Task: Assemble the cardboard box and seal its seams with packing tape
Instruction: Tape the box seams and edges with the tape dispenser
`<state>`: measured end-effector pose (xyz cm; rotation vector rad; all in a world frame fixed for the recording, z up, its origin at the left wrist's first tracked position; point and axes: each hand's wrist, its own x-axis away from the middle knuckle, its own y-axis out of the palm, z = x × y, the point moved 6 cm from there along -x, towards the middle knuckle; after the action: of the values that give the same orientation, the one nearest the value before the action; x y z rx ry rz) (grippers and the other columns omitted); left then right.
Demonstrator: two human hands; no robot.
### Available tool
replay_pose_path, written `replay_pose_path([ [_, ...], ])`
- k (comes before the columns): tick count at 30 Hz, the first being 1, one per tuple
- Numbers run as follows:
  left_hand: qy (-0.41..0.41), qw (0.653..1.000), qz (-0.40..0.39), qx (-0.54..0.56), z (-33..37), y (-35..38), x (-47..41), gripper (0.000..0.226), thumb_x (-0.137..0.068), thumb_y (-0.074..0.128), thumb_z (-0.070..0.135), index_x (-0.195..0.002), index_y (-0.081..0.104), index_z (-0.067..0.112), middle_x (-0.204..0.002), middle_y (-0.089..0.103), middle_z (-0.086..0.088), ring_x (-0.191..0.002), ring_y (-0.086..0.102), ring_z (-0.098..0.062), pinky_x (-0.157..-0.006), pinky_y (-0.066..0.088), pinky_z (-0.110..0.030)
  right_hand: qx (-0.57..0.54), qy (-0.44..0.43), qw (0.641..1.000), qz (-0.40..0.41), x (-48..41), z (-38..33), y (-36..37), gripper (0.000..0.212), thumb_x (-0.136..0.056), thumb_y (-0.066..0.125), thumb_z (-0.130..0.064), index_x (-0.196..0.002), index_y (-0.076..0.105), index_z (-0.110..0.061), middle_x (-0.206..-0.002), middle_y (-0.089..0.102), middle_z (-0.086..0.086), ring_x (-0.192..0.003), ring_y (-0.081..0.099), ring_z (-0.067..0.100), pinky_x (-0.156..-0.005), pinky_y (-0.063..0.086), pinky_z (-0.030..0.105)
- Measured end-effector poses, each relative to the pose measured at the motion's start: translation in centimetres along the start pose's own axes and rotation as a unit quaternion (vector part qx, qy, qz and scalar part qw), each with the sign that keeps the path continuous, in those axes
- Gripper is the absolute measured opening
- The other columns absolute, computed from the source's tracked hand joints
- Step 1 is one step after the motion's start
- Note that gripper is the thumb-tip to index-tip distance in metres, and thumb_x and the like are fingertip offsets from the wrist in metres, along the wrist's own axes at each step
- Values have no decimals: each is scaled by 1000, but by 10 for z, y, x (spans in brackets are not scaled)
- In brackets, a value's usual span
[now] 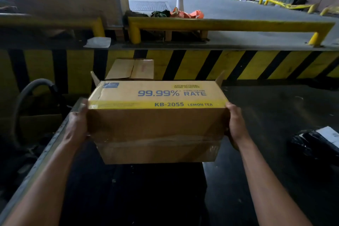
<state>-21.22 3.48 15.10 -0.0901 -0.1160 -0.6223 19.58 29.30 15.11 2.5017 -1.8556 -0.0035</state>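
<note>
Both palms, my left hand [78, 124] and right hand [235, 124], clamp the cardboard box [156, 126] (taped seam facing me) by its ends.

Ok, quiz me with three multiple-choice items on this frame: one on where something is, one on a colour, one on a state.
1. Where is the flattened cardboard piece?
A. Beyond the box, against the striped wall
B. Under the left hand
C. On top of the box

2. What colour is the band on the cardboard box that carries "KB-2055"?
A. Red
B. Yellow
C. Green

3. How is the box held?
A. By one hand from above
B. Resting untouched
C. Between both hands, one at each end

Answers: 1 A, it leans at the yellow-and-black wall behind the box. 2 B, the printed band is yellow with blue lettering. 3 C, the left hand and right hand press on opposite ends, and clear tape already runs along the near face.
</note>
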Motion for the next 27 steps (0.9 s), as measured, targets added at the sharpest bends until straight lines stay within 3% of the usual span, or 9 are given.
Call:
replay_pose_path([
  [3,-6,999,9,-31,-11,-10,-5,84,-60,68,66,-130,49,24,-129,56,-18,-110,59,-37,-80,55,-55,-16,23,1000,8,4,6,-4,37,-96,49,-31,-131,49,-18,-116,63,15,-101,65,29,-81,56,46],
  [6,3,998,-36,-47,-12,-6,0,66,-74,68,29,-138,53,30,-128,59,-16,-93,58,-28,-66,51,-38,16,25,999,-24,10,11,-3,38,-92,46,-13,-127,55,-25,-115,66,11,-104,65,30,-81,56,45],
  [9,17,995,-10,-101,-26,-15,-6,62,-86,66,-4,-142,48,15,-126,58,-17,-91,60,-22,-66,55,-32,56,32,997,-29,12,16,-3,37,-88,50,2,-121,49,-15,-115,61,13,-101,63,29,-66,55,36],
  [12,-16,991,-19,-129,-39,-19,-7,78,-73,87,17,-137,43,13,-133,58,-18,-112,61,-32,-89,55,-46,84,42,995,-33,10,26,1,42,-85,59,1,-122,42,-10,-119,58,16,-98,63,25,-64,55,34],
  [15,-22,988,-10,-151,-42,-21,-3,100,-45,100,43,-126,46,20,-126,61,-10,-110,63,-29,-91,56,-53,106,53,992,-38,7,36,2,71,-69,72,-22,-131,38,-20,-132,52,15,-109,59,29,-81,58,51],
  [17,-6,988,-18,-150,-41,-19,-1,101,-44,99,33,-129,47,21,-135,58,-11,-116,61,-29,-94,55,-51,123,75,988,-60,5,44,-1,102,-69,84,-28,-150,23,-35,-149,41,11,-125,52,32,-93,54,52],
  [19,2,990,-42,-134,-38,-16,-1,111,-50,96,20,-145,40,24,-145,51,-12,-125,55,-30,-98,51,-49,140,86,981,-99,4,48,-3,118,-74,87,-22,-155,5,-46,-157,31,8,-134,45,33,-90,53,41],
  [22,18,989,-67,-128,-32,-13,-2,123,-54,93,14,-156,27,33,-145,50,-6,-129,52,-31,-105,46,-53,167,65,973,-148,6,40,-1,112,-77,83,-13,-156,9,-46,-148,40,4,-129,48,26,-75,52,26],
  [27,49,986,-70,-142,-31,-7,12,100,-54,93,5,-125,43,56,-127,50,3,-113,54,-25,-88,52,-45,163,21,980,-114,10,39,1,102,-75,82,-1,-152,24,-34,-145,38,1,-127,41,17,-72,47,22],
])
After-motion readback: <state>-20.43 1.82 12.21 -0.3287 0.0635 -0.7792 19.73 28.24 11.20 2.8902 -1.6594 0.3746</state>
